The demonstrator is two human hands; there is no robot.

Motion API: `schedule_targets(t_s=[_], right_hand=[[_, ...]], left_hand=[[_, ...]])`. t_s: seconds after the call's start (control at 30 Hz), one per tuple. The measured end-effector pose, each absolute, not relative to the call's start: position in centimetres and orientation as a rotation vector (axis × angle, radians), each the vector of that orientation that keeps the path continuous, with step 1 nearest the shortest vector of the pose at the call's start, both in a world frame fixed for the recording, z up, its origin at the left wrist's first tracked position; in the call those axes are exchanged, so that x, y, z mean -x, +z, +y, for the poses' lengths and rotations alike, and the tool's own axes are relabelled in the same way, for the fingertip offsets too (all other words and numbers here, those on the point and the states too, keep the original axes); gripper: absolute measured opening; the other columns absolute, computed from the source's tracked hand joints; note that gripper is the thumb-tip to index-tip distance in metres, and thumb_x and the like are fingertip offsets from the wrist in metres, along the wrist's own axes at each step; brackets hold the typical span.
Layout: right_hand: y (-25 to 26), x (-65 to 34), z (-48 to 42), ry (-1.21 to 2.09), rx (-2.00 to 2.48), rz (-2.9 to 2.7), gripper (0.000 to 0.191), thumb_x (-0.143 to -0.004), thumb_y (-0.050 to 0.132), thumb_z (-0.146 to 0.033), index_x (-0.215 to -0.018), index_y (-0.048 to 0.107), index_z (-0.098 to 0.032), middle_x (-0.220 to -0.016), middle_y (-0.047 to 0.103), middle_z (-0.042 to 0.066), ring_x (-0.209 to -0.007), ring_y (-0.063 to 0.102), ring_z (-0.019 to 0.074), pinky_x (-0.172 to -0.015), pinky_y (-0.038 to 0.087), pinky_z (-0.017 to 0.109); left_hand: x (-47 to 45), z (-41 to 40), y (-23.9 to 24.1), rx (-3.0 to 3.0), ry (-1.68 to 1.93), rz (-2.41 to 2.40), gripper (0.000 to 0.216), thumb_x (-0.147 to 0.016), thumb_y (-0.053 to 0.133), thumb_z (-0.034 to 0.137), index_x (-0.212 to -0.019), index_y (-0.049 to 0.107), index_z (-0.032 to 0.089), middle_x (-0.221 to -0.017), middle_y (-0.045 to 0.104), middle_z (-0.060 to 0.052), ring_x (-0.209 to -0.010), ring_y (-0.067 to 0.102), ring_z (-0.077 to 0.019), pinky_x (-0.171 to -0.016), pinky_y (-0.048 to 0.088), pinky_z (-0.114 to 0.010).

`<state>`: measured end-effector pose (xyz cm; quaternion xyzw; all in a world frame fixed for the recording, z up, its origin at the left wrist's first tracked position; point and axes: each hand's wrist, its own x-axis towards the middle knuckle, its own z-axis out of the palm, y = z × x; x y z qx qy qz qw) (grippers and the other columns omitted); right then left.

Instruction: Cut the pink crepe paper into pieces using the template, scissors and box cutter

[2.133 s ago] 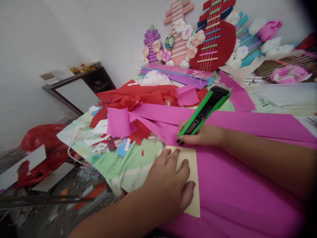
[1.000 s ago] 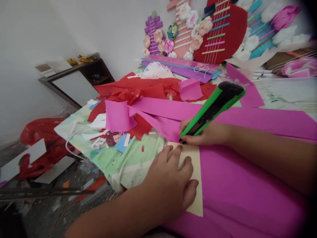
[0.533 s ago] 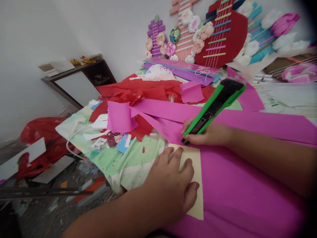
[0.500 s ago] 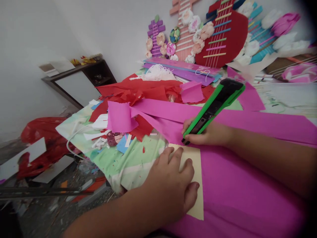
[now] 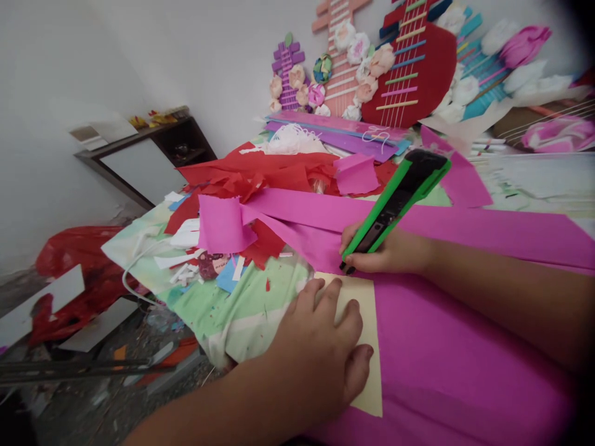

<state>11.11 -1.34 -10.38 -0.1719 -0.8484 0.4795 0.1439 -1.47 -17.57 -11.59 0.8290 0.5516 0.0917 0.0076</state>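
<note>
My right hand (image 5: 372, 251) is closed around a green and black utility knife (image 5: 395, 207). The knife is tilted, its tip down at the top edge of a pale yellow rectangular card (image 5: 368, 310). My left hand (image 5: 320, 341) lies on that card with the fingers spread, pressing it onto a large magenta sheet of paper (image 5: 441, 347). Beyond the knife, a long strip of the magenta paper (image 5: 455, 232) stretches across the table. Whether the blade is cutting the paper is too small to see.
Red paper scraps (image 5: 297, 170) and a curled pink paper piece (image 5: 220, 224) lie on the green-and-white tablecloth (image 5: 251, 310). White string (image 5: 292, 137) is heaped behind. Decorated paper guitars, such as a red one (image 5: 432, 74), lean on the wall. A dark shelf (image 5: 153, 145) stands at the left.
The knife and my right hand have shifted very slightly left, along with most of the view. My left hand stays spread on the card.
</note>
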Motion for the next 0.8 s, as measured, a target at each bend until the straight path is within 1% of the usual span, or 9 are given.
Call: schedule_targets(t_s=[0.23,0.37,0.53,0.67,0.8], right_hand=[[-10.14,-11.17,-1.35,1.382,0.489,-2.454,0.007,-0.068,0.052,-0.023,-0.066,0.049,-0.017,-0.062,0.055,-0.001,-0.059,0.053,0.0103,-0.055,0.044,0.022],[-10.05,-11.06,-1.40,1.373,0.437,-2.504,0.005,-0.068,0.051,-0.021,-0.065,0.049,-0.017,-0.062,0.055,-0.001,-0.058,0.052,0.0098,-0.055,0.043,0.022],[-10.06,-10.86,-1.42,1.307,0.319,-2.585,0.004,-0.068,0.050,-0.019,-0.065,0.048,-0.016,-0.061,0.052,-0.002,-0.056,0.048,0.0077,-0.053,0.041,0.020],[-10.14,-10.99,-1.30,1.353,0.324,-2.547,0.005,-0.068,0.050,-0.019,-0.067,0.047,-0.016,-0.062,0.051,-0.002,-0.058,0.048,0.0079,-0.055,0.041,0.020],[-10.52,-11.25,-1.03,1.374,0.376,-2.528,0.008,-0.070,0.050,-0.022,-0.068,0.046,-0.015,-0.060,0.049,-0.002,-0.056,0.045,0.0074,-0.052,0.038,0.020]], left_hand=[[1.64,-17.55,-11.55,-2.612,0.316,1.699,0.041,-0.082,0.038,0.036,-0.112,0.051,0.010,-0.124,0.043,-0.020,-0.115,0.038,-0.0327,-0.093,0.031,-0.052],[1.73,-17.34,-11.48,-2.655,0.332,1.672,0.039,-0.083,0.037,0.035,-0.109,0.052,0.010,-0.121,0.046,-0.019,-0.113,0.039,-0.0309,-0.096,0.028,-0.050],[1.61,-17.29,-11.49,-2.622,0.277,1.695,0.041,-0.083,0.037,0.036,-0.111,0.051,0.010,-0.121,0.046,-0.020,-0.114,0.038,-0.0328,-0.092,0.031,-0.052],[1.43,-17.35,-11.50,-2.643,0.249,1.711,0.043,-0.082,0.037,0.038,-0.113,0.050,0.010,-0.122,0.045,-0.021,-0.113,0.039,-0.0326,-0.092,0.031,-0.052],[1.41,-17.40,-11.46,-2.633,0.250,1.781,0.046,-0.080,0.041,0.040,-0.118,0.049,0.015,-0.124,0.044,-0.018,-0.110,0.040,-0.0344,-0.086,0.036,-0.051]])
